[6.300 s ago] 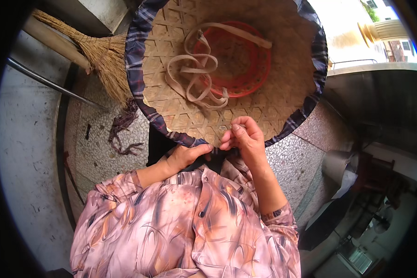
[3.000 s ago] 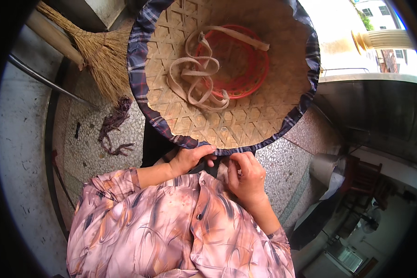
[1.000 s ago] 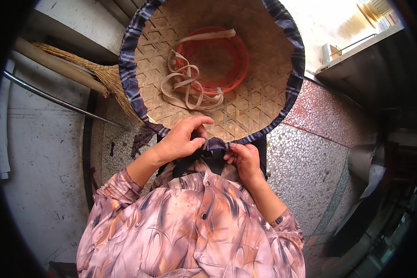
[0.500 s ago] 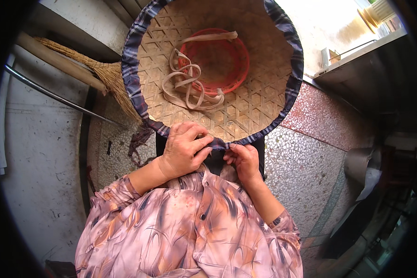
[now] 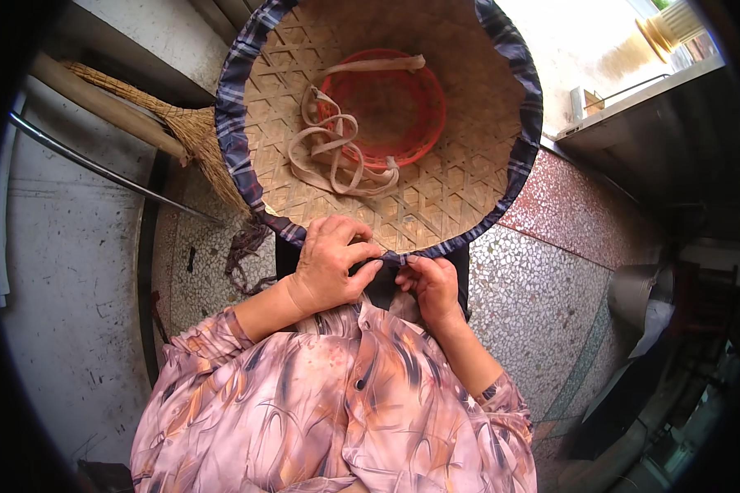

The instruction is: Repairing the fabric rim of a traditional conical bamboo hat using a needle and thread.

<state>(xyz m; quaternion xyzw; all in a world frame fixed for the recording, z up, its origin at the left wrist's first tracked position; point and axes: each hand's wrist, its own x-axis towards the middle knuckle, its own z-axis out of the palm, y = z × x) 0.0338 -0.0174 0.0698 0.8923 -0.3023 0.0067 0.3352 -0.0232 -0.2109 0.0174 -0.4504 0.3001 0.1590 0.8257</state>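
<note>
At the plaid rim (image 5: 233, 123), both hands (image 5: 327, 264) (image 5: 436, 289) pinch cloth (image 5: 396, 259).

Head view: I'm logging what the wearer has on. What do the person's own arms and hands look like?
The left hand and right hand are ungloved, with no ring or watch visible. The left sleeve and right sleeve are loose, pinkish printed fabric with orange-brown and dark streaks, ending well short of the wrists.
</note>
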